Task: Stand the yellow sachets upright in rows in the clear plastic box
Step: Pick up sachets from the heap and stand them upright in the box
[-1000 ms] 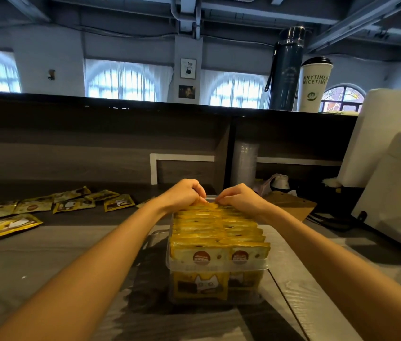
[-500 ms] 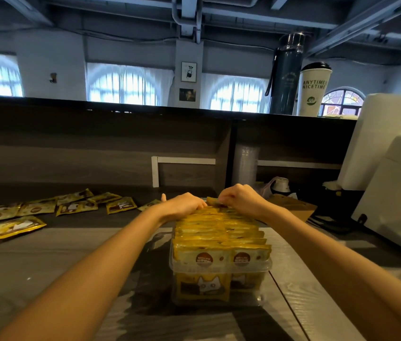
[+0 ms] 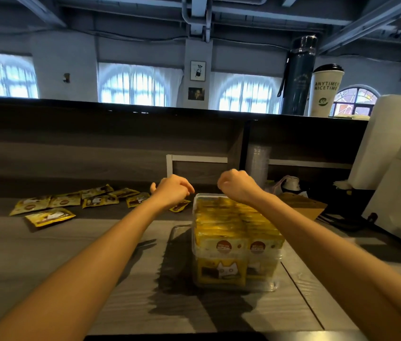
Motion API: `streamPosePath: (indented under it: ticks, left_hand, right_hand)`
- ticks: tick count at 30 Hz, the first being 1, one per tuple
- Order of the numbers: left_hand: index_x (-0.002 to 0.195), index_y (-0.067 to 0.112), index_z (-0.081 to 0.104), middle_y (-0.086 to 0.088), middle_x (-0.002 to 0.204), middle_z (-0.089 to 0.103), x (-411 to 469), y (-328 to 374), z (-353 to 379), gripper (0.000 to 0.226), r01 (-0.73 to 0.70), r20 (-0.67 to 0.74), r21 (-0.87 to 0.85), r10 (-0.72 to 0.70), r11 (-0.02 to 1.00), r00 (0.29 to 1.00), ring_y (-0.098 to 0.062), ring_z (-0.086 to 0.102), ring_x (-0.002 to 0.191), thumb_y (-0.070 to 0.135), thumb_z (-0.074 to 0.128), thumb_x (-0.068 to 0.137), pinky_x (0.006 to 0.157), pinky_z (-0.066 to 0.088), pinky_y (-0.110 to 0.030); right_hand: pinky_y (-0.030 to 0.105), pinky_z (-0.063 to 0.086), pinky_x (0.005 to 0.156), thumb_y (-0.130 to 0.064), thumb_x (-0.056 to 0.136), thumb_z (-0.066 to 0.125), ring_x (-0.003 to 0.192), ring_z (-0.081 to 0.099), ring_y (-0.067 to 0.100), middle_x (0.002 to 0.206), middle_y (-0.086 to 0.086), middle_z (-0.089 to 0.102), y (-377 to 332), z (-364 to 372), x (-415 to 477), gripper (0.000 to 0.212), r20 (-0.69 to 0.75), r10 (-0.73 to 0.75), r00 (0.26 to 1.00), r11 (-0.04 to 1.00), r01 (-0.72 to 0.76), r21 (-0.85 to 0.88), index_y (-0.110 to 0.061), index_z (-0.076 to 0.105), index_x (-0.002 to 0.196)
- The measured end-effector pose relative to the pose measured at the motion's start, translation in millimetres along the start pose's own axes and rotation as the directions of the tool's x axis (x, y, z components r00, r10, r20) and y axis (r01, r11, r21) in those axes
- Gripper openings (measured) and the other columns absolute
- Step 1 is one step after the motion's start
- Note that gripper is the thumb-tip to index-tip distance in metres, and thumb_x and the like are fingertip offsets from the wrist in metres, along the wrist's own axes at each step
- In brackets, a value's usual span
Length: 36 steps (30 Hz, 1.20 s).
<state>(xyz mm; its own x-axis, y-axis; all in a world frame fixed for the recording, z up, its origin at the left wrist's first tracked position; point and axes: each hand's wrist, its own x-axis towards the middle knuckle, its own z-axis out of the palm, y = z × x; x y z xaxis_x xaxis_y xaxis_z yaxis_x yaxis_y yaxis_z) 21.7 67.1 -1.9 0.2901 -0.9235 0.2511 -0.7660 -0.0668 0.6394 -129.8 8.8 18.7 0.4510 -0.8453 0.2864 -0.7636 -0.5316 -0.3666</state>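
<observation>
The clear plastic box (image 3: pixel 276 286) stands on the counter right of centre. It holds two rows of upright yellow sachets (image 3: pixel 221 247), packed from front to back. My right hand (image 3: pixel 240 185) hovers over the box's far end, fingers curled shut with nothing visible in them. My left hand (image 3: pixel 171 190) is just left of the box's far corner, thumb out and fingers hanging loose, above a loose sachet (image 3: pixel 179 206) lying flat. Several more loose sachets (image 3: pixel 49 216) lie flat on the counter at the left.
A brown cardboard box (image 3: pixel 302 205) sits behind the plastic box on the right, and white machines (image 3: pixel 396 193) fill the right side. A stack of clear cups (image 3: pixel 258 163) stands in the shelf. A dark flask (image 3: pixel 298 75) and a paper cup (image 3: pixel 325 92) stand on the upper ledge.
Both hands have lifted off the sachet tops at the box's far end. My left hand has moved left, away from the box, and my right hand has risen slightly.
</observation>
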Motion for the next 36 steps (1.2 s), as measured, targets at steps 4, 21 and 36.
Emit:
streamPosePath:
  ticks: [4,21,36]
  left_hand:
    - [0.088,0.024,0.069,-0.006,0.121,0.062,-14.3,-32.3,-23.9,0.032,0.154,-0.151,0.046,-0.146,0.987,0.978,-0.026,0.047,0.123,0.006,0.043,0.092,0.111,0.027,-0.051]
    - [0.144,0.023,0.028,-0.018,0.154,0.016,-19.3,-247.7,-89.5,0.047,0.624,-0.374,0.321,-0.510,0.712,0.774,-0.037,0.005,0.143,0.026,0.034,0.097,0.115,0.012,-0.055]
    - [0.136,0.011,0.044,-0.018,0.152,0.025,31.6,-301.0,-115.0,0.061,0.585,-0.176,0.523,-0.593,0.620,0.786,-0.041,0.016,0.140,0.048,0.020,0.094,0.113,0.010,-0.054]
  right_hand:
    - [0.038,0.052,0.086,-0.010,0.092,0.043,0.101,0.060,0.028,0.113,0.013,0.064,-72.6,14.9,-11.5,0.029,-0.108,-0.092,0.990,0.976,0.111,0.187,-0.004,0.065,0.111]
    - [0.048,0.028,0.112,-0.024,0.097,0.043,0.140,0.021,0.033,0.152,0.012,0.023,-193.2,216.5,36.4,0.047,0.184,-0.116,0.976,0.964,0.066,0.257,-0.012,0.033,0.141]
    - [0.053,0.001,0.116,-0.037,0.100,0.022,0.147,0.003,0.025,0.159,-0.001,0.008,-219.7,267.1,121.1,0.047,0.377,-0.178,0.909,0.982,0.189,0.009,-0.032,0.021,0.147]
